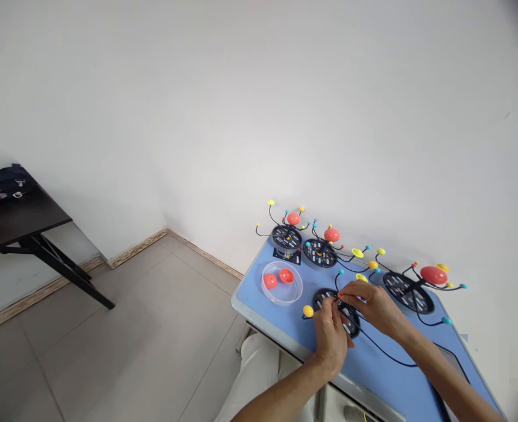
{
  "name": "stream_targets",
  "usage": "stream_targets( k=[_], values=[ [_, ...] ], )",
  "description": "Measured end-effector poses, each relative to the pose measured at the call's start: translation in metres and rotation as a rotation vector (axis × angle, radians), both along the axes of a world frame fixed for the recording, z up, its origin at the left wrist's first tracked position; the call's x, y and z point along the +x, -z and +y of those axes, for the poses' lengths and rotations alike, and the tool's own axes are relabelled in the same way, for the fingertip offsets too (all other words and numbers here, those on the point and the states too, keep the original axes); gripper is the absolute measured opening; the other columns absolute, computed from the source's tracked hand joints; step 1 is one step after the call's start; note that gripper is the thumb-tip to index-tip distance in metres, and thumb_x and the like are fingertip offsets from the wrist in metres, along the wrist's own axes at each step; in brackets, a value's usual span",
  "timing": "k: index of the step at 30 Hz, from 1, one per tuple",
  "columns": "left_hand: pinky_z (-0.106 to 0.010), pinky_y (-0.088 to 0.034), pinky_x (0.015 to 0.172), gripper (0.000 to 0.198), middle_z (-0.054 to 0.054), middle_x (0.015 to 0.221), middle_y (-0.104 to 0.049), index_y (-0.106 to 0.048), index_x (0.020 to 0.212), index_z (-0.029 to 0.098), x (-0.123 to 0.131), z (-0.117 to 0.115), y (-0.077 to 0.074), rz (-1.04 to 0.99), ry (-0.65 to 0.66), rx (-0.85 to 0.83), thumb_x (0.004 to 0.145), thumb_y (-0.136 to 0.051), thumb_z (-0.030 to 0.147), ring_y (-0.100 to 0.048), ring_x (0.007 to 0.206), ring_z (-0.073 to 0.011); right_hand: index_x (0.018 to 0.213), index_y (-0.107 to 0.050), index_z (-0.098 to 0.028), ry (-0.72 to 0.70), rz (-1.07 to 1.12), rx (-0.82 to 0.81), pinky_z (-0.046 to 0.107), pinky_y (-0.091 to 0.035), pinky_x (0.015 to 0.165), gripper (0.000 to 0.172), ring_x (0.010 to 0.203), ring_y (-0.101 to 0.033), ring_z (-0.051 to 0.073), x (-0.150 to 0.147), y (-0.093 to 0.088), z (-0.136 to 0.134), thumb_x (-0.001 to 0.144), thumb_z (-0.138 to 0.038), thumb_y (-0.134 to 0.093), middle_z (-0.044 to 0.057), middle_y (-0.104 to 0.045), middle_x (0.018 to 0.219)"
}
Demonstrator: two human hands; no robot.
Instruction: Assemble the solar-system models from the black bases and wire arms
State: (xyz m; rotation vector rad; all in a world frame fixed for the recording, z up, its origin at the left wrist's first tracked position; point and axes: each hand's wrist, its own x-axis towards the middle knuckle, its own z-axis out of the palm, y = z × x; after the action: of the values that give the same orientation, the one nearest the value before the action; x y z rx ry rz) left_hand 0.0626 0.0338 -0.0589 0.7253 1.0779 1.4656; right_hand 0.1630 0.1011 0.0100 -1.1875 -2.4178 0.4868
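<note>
Thin black wire (386, 353) pinched in the fingers of the left hand (330, 339) and right hand (370, 306), above a round black plastic disc (323, 299).

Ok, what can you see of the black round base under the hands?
The black round base lies flat on the blue table, a dark, plastic-looking disc dotted with small pale markings. The left hand and right hand cover its middle, so only its edges show. Thin black wires seem to rise from it, one ending in a teal bead, another in a yellow ball.
</note>
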Motion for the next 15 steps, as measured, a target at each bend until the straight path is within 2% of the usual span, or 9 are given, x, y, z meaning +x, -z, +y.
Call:
stream_targets(
  k=[15],
  values=[
    [-0.019, -0.027, 0.028, 0.038, 0.003, 0.066, -0.049, -0.057, 0.088, 0.02, -0.0022, -0.0005, -0.0034, 0.0, 0.018, -0.007, 0.092, -0.044, 0.055, -0.037, 0.03, -0.0053, 0.077, -0.069, -0.024, -0.028, -0.009, 0.019, 0.037, -0.05, 0.071, 0.026, 0.078, -0.063, 0.022, 0.0009, 0.0043, -0.0018, 0.093, -0.03, -0.049, 0.005, -0.071, 0.081]
  ],
)
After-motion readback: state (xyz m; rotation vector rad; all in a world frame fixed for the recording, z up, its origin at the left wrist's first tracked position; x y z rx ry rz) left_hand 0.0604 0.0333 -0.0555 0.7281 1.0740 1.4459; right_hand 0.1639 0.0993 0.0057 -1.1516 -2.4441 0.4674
